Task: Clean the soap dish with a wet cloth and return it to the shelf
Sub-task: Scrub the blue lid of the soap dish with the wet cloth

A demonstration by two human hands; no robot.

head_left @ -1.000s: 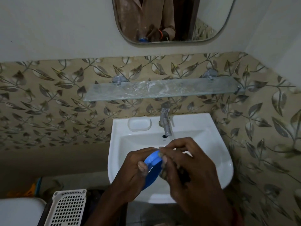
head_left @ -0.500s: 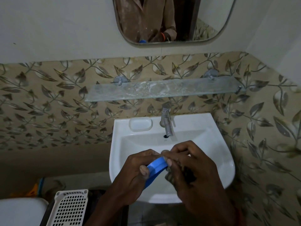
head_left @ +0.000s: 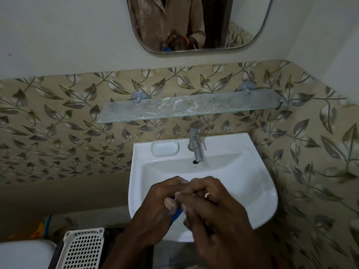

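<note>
Over the white sink [head_left: 262, 193] my left hand [head_left: 158, 207] grips the blue soap dish [head_left: 178, 212]. Only a thin sliver of the dish shows between my two hands. My right hand [head_left: 210, 212] lies curled over the dish from the right, its fingertips meeting my left thumb. The dark cloth it holds is almost entirely hidden under its fingers. The glass shelf [head_left: 190, 108] is mounted on the tiled wall above the tap and is smeared with white marks.
A steel tap [head_left: 195, 145] stands at the back of the sink, beside a moulded soap recess [head_left: 165, 148]. A mirror [head_left: 194, 22] hangs above. A white perforated basket [head_left: 83, 249] and a white lid [head_left: 23, 253] sit at lower left.
My hands have closed together over the dish, and my right hand now covers most of its blue surface. Both hands have sunk slightly lower over the basin.
</note>
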